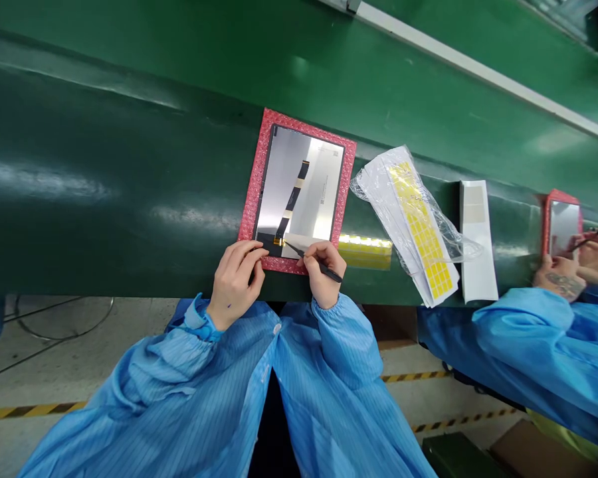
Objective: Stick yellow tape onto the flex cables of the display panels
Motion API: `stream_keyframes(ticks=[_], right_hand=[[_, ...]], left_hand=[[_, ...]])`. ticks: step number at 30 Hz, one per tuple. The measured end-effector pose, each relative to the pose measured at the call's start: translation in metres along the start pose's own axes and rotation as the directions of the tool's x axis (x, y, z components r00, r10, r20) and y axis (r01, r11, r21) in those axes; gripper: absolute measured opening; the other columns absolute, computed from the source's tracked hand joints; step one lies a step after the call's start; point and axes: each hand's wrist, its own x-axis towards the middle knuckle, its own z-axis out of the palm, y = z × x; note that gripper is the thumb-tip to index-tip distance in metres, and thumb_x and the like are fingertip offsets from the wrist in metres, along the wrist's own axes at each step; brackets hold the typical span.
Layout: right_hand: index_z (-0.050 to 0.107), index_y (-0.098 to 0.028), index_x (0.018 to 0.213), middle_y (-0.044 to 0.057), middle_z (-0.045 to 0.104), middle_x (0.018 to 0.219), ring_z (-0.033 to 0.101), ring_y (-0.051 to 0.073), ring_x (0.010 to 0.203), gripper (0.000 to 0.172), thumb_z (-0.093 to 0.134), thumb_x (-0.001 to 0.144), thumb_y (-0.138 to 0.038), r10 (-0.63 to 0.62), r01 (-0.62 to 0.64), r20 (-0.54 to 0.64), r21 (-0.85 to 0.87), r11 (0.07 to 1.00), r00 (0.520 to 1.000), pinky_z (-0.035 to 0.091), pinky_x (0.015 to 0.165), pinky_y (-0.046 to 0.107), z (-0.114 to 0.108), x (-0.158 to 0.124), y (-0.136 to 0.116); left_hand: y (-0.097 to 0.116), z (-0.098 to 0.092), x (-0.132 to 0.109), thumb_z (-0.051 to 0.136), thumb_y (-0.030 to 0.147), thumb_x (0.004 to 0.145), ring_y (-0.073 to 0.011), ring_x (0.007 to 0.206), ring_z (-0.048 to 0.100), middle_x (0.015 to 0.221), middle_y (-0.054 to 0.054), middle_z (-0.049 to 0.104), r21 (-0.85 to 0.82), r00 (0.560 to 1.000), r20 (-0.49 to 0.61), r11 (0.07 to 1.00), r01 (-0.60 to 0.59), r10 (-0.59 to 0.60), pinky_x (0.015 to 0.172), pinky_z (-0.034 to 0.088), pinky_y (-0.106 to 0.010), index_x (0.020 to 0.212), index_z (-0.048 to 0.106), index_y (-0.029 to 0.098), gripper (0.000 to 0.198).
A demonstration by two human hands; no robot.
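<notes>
A silver display panel (303,182) with a black and gold flex cable (293,198) lies on a pink bubble-wrap pad (255,174) on the green conveyor belt (129,166). My left hand (235,282) rests with curled fingers on the panel's near left corner, fingertips pressing there. My right hand (323,272) is closed on black tweezers (313,259), whose tip touches the gold end of the cable at the panel's near edge.
To the right lie a yellow tape strip (365,251), a plastic bag with sheets of yellow stickers (421,229) and a white backing sheet (477,239). A co-worker's hands (578,269) hold tweezers over another pink-padded panel (562,222) at far right.
</notes>
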Motion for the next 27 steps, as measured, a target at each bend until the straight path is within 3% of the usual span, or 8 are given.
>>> stream_keyframes(ticks=[5,11,20,27], right_hand=[[0.057,-0.023,0.071,-0.005,0.060,0.057,0.060,0.013,0.051,0.003,0.058,0.072,-0.020,0.006,-0.006,0.012,-0.009,1.000,1.000,0.046,0.051,0.025,0.0005,0.0004,-0.0007],[0.058,-0.022,0.071,-0.005,0.059,0.058,0.057,0.012,0.050,0.005,0.058,0.072,-0.018,0.012,-0.012,0.018,-0.014,1.000,1.000,0.044,0.051,0.025,0.0001,-0.0003,0.0000],[0.058,-0.022,0.071,-0.005,0.059,0.058,0.056,0.012,0.050,0.005,0.057,0.072,-0.018,0.015,-0.015,0.023,-0.021,1.000,1.000,0.043,0.050,0.025,-0.0001,-0.0006,0.0016],[0.059,-0.022,0.072,-0.006,0.059,0.059,0.055,0.011,0.050,0.008,0.057,0.072,-0.015,0.000,0.000,0.025,0.001,1.000,1.000,0.042,0.050,0.024,0.0000,-0.0001,0.0022]], left_hand=[[-0.0008,0.0001,0.0007,0.054,0.002,0.088,-0.0249,0.115,0.052,0.121,-0.015,0.058,0.053,0.999,0.048,0.999,-0.015,0.013,0.102,0.046,-0.040,0.123,0.060,0.008,0.035],[0.0041,0.0012,0.0050,0.053,0.020,0.096,-0.0319,0.123,0.047,0.141,-0.016,0.049,0.326,0.973,0.223,0.936,-0.130,0.057,0.094,0.043,-0.043,0.141,0.051,0.012,0.045],[0.0025,0.0030,0.0031,0.056,0.011,0.091,-0.0306,0.124,0.050,0.136,-0.015,0.056,0.297,0.979,0.146,0.937,-0.184,0.146,0.098,0.041,-0.042,0.128,0.059,0.005,0.038],[0.0079,0.0055,0.0046,0.055,0.008,0.088,-0.0305,0.118,0.051,0.132,-0.012,0.058,0.416,0.978,0.184,0.894,-0.166,0.096,0.094,0.041,-0.041,0.134,0.057,0.008,0.047]])
